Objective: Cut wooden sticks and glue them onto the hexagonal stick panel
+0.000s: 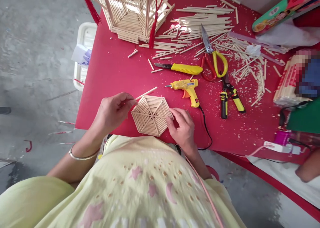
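Close to the table's front edge is a hexagonal panel (pixel 152 116) built of thin wooden sticks, with spokes meeting at its middle. My right hand (pixel 183 125) grips its right corner between thumb and fingers. A loose wooden stick (pixel 147 93) is pinched in my left hand (pixel 116 109), slanting over the panel's upper left edge; whether it touches the panel I cannot tell. Just beyond the panel lies a yellow hot glue gun (pixel 186 88), nozzle to the left. Behind that rests a yellow utility knife (pixel 186 68) with its blade out.
Scissors (pixel 210 51) and pliers (pixel 230 96) lie right of the knife. Cut sticks (pixel 205 24) and shavings cover the back of the red table (pixel 100 74). A stick-built lantern (pixel 132 18) with red tassels stands at back left. A power strip (pixel 280 147) and another person's arm (pixel 310 168) are at right.
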A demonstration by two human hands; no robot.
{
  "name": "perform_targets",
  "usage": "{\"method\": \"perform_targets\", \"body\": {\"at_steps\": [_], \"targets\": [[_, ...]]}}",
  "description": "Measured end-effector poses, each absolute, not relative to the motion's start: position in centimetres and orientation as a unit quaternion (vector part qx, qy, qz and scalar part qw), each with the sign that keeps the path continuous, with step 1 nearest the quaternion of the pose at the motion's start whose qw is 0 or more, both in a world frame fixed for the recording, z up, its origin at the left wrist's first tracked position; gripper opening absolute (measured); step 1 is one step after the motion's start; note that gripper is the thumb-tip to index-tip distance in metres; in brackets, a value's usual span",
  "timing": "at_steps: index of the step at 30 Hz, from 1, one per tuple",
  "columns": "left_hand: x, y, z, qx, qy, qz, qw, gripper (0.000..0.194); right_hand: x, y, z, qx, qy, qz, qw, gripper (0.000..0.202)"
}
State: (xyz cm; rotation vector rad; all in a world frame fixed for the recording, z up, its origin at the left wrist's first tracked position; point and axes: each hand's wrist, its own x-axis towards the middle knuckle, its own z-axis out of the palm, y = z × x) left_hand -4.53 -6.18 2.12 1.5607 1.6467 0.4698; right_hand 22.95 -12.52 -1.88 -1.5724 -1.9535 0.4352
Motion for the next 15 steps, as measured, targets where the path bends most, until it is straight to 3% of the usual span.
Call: {"method": "perform_targets", "body": {"at_steps": [10,15], "targets": [[-4.2,-4.5,1.2,0.609,0.640,0.212,0.417,0.025,21.8,-11.4,-2.0,-0.578,-0.745,0.169,0.286,0.031],[-5.2,-3.5,0.9,0.685,0.614,0.199,0.336,0.029,22.8,-10.2,-1.4,-0.579,-0.747,0.141,0.293,0.029]]}}
